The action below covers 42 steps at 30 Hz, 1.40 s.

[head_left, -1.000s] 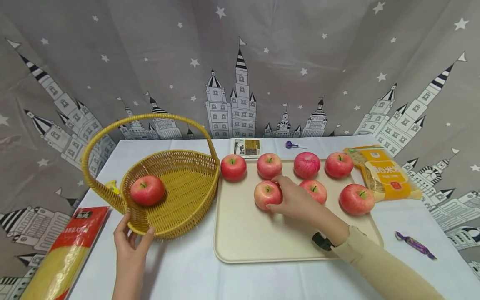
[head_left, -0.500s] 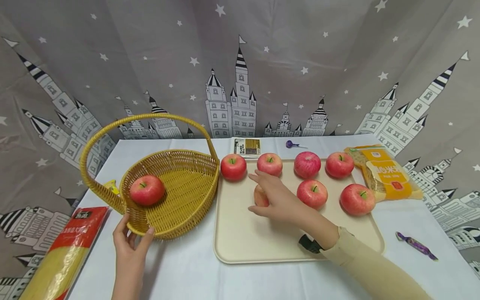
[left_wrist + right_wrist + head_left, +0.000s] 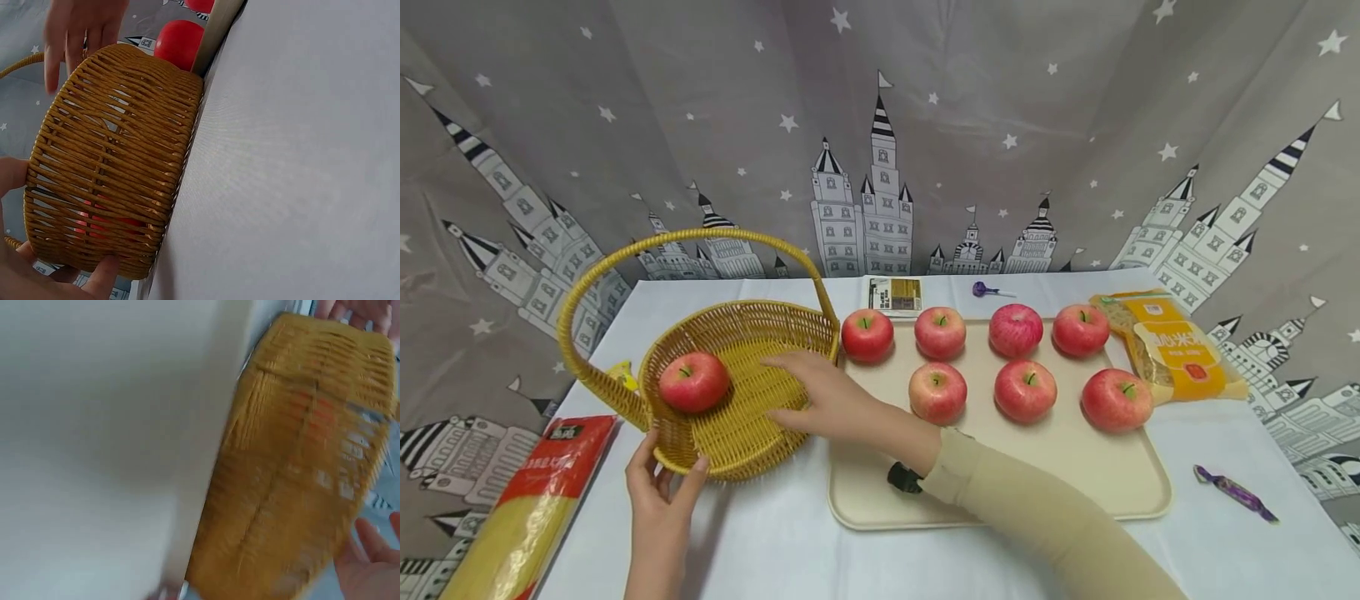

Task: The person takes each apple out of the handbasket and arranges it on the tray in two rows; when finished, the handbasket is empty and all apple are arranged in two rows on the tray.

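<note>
A yellow woven basket (image 3: pixel 786 321) with a tall arched handle stands on the left of the table, one red apple (image 3: pixel 694 382) lying in its left part. My left hand (image 3: pixel 661 492) grips the basket's near left edge, the thumb on the rim and fingers against the woven side (image 3: pixel 119 150). Over the basket's right part hovers my right hand (image 3: pixel 831 398), thumb and fingers apart and holding nothing. To the right, several red apples, among them a paler apple (image 3: pixel 937 392), sit in two rows on a beige tray (image 3: pixel 880 492).
A red and yellow pack of noodles (image 3: pixel 535 500) lies at the left. An orange bag (image 3: pixel 1176 346) overlaps the tray's right side. A purple wrapped candy (image 3: pixel 1236 493) lies at the right. Behind the tray are a lollipop (image 3: pixel 988 289) and a small packet (image 3: pixel 893 295).
My right hand has let go of the paler apple, which stays on the tray, and has swung left over the basket. The left hand keeps its place on the basket.
</note>
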### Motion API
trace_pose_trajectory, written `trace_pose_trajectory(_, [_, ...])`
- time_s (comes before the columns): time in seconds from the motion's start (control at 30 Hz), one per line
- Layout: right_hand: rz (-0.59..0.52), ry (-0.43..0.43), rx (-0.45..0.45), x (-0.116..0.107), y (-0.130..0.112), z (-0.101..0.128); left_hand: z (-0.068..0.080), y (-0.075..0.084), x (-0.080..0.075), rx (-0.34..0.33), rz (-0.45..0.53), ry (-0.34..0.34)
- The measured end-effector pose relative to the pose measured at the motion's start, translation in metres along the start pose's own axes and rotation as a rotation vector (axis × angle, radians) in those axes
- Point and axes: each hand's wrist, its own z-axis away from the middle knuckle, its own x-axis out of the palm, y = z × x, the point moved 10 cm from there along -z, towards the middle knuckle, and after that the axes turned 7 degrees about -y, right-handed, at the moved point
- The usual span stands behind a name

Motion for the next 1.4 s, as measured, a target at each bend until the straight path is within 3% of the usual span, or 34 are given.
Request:
trace_pose_trajectory(0.2, [-0.013, 0.036, 0.096, 0.021, -0.005, -0.057, 0.000, 0.004, 0.003, 0.029, -0.012, -0.017])
trace_pose_trajectory(0.4, [0.100, 0.055, 0.168, 0.037, -0.006, -0.102, -0.001, 0.002, 0.004, 0.043, 0.016, -0.010])
trace_pose_trajectory(0.5, [0.166, 0.020, 0.226, 0.049, 0.001, -0.113, 0.000, -0.001, 0.006, 0.032, 0.030, -0.009])
trace_pose_trajectory(0.63, [0.170, -0.018, 0.306, 0.058, 0.014, -0.120, 0.000, -0.003, 0.007, 0.022, 0.029, -0.005])
trace_pose_trajectory(0.8, [0.129, -0.064, 0.292, 0.069, 0.013, -0.128, 0.001, -0.001, 0.004, 0.021, 0.024, 0.008])
trace_pose_trajectory(1.03, [0.222, -0.089, 0.185, 0.074, -0.003, -0.127, 0.004, -0.001, -0.001, 0.037, 0.031, 0.010])
trace_pose_trajectory(1.17, [0.201, -0.076, 0.117, 0.069, -0.013, -0.114, 0.005, -0.001, -0.001, 0.038, 0.024, 0.003])
trace_pose_trajectory(1.27, [0.137, -0.046, 0.068, 0.049, -0.022, -0.092, 0.006, 0.001, 0.001, 0.049, 0.015, -0.006])
trace_pose_trajectory(1.4, [0.083, -0.007, 0.038, 0.004, -0.028, -0.050, 0.005, 0.005, 0.002, 0.060, 0.002, -0.007])
